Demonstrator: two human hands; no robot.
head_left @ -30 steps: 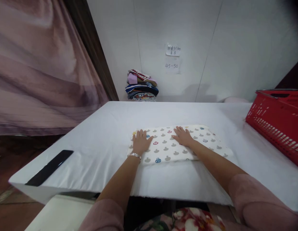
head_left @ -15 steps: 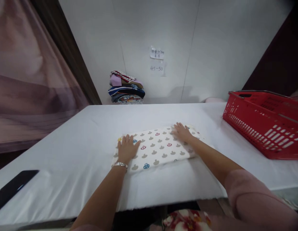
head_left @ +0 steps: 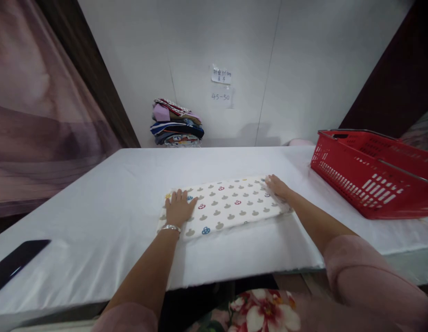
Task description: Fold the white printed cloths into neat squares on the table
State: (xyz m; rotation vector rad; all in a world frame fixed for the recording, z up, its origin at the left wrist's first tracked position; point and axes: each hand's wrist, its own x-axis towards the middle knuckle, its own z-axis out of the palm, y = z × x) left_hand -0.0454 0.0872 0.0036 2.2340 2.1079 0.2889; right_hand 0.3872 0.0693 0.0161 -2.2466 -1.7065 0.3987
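Observation:
A folded white cloth (head_left: 227,203) with a mushroom print in grey, red and blue lies flat on the white-covered table (head_left: 241,260) in front of me. My left hand (head_left: 179,207) rests palm down on its left end, fingers spread, a silver bracelet at the wrist. At the cloth's right end, my right hand (head_left: 278,186) lies with fingers stretched over the edge. Neither hand grips the fabric. Part of the cloth's left end is covered by my left hand.
A red plastic basket (head_left: 359,184) with metal handles stands on the right. At the back, folded fabrics (head_left: 177,124) are stacked near the wall. A black phone-like slab (head_left: 18,263) lies at the left. Paper notes (head_left: 221,85) hang on the wall, and a pink curtain (head_left: 44,115) hangs at the left.
My right hand has slid right across the cloth to its right end. My left hand stays on the left end. The whole view has shifted slightly.

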